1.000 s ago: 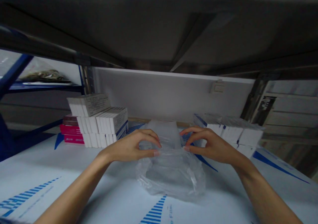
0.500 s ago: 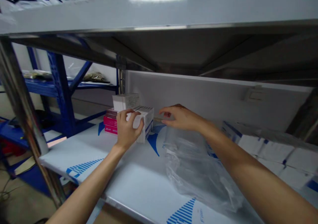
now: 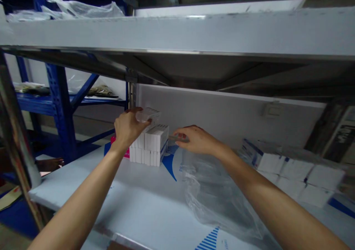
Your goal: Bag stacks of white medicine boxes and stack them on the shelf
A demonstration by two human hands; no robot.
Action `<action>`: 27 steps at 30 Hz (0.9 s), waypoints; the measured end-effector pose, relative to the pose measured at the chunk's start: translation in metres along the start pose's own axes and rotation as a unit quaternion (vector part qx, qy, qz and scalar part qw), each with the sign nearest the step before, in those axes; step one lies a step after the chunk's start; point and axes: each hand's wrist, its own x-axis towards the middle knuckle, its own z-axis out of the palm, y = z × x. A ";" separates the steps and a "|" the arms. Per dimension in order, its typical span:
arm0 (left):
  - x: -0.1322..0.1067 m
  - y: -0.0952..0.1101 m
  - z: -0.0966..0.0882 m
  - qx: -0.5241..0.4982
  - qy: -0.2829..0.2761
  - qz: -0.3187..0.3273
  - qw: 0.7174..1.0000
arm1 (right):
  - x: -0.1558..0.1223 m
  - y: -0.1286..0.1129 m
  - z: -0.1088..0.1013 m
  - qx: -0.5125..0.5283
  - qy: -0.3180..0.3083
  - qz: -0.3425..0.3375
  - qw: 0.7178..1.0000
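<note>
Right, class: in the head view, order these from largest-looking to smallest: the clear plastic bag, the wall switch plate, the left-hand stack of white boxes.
1. Clear plastic bag
2. Left-hand stack of white boxes, partly hidden by the left hand
3. Wall switch plate, clearly smallest

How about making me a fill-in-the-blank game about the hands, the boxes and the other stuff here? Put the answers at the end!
1. The left hand is at a stack of mostly ____ boxes, and the right hand shows to the right of them.
2. The clear plastic bag is nearer the ____ hand.
3. The rack post with a slanted brace is ____.

Missing words: white; right; blue.
</note>
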 end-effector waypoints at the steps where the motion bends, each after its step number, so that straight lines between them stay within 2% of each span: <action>1: -0.006 0.008 -0.002 -0.024 0.011 0.026 0.999 | -0.008 0.006 -0.002 0.003 0.020 0.030 0.999; 4: -0.029 0.035 -0.007 -0.160 0.007 0.074 0.984 | -0.033 0.027 -0.009 0.045 0.104 0.139 0.984; 6: -0.045 0.056 -0.008 -0.291 -0.049 0.076 0.953 | -0.053 0.040 -0.015 0.131 0.134 0.180 0.966; 7: -0.053 0.066 -0.008 -0.355 -0.088 0.071 0.928 | -0.063 0.045 -0.019 0.195 0.128 0.179 0.956; 10: -0.077 0.094 -0.008 -0.492 -0.200 0.057 0.845 | -0.100 0.054 -0.031 0.384 0.055 0.128 0.913; 12: -0.090 0.104 -0.009 -0.522 -0.242 0.077 0.814 | -0.127 0.054 -0.038 0.428 0.037 0.115 0.896; 13: -0.096 0.107 -0.009 -0.518 -0.251 0.107 0.811 | -0.141 0.054 -0.040 0.419 0.048 0.118 0.899; 15: -0.104 0.107 -0.009 -0.477 -0.238 0.210 0.820 | -0.166 0.051 -0.042 0.344 0.100 0.125 0.925; 18: -0.115 0.101 -0.004 -0.371 -0.181 0.400 0.818 | -0.195 0.043 -0.040 0.146 0.188 0.113 0.965; 20: -0.122 0.096 0.002 -0.319 -0.140 0.476 0.807 | -0.208 0.038 -0.039 0.050 0.207 0.100 0.972; 22: -0.127 0.092 0.007 -0.301 -0.108 0.507 0.800 | -0.217 0.034 -0.038 0.013 0.209 0.093 0.973; 24: -0.130 0.090 0.007 -0.302 -0.104 0.514 0.796 | -0.221 0.029 -0.038 0.009 0.213 0.098 0.972; 27: -0.128 0.090 -0.001 -0.326 -0.172 0.482 0.795 | -0.220 0.022 -0.041 0.050 0.206 0.145 0.966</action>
